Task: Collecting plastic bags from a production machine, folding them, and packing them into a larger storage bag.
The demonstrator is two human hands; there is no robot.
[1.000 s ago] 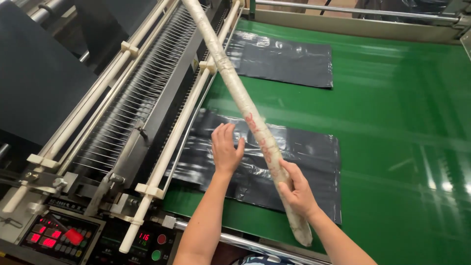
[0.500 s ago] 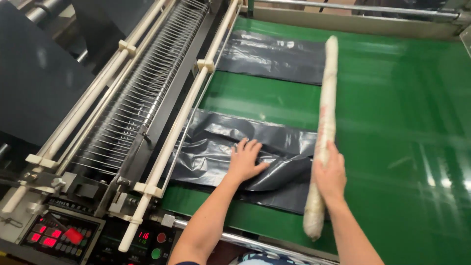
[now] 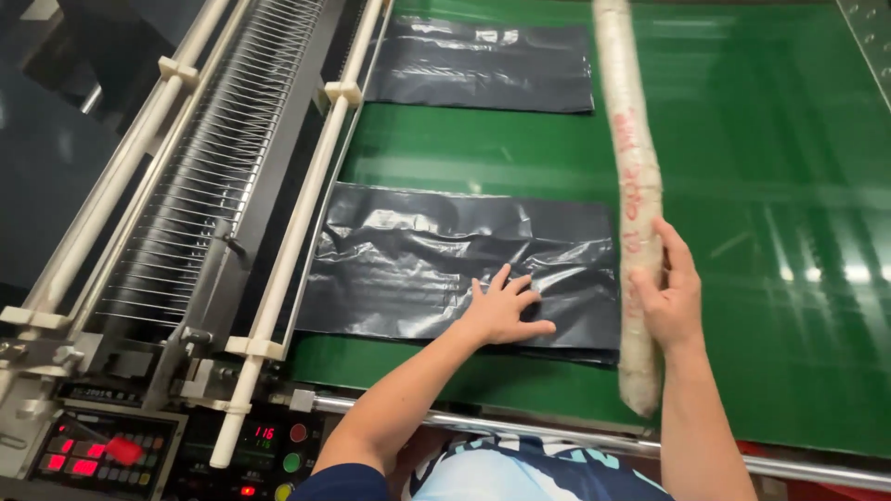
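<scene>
Pressing black bag stack (image 3: 445,264), left hand (image 3: 501,311) flat; right hand (image 3: 670,297) clasping white roll (image 3: 631,176).

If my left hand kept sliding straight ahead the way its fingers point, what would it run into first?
The left hand lies flat on the near black plastic sheet, fingers pointing up and right. Straight on, it would likely cross the sheet's right part and meet the long pale roll held by the right hand.

Factory floor, plastic-bag production line: wide green conveyor belt (image 3: 780,306) filling right of frame, white roller rails (image 3: 297,223) with wire guides at left, control panel (image 3: 102,455) with red displays lower left.
</scene>
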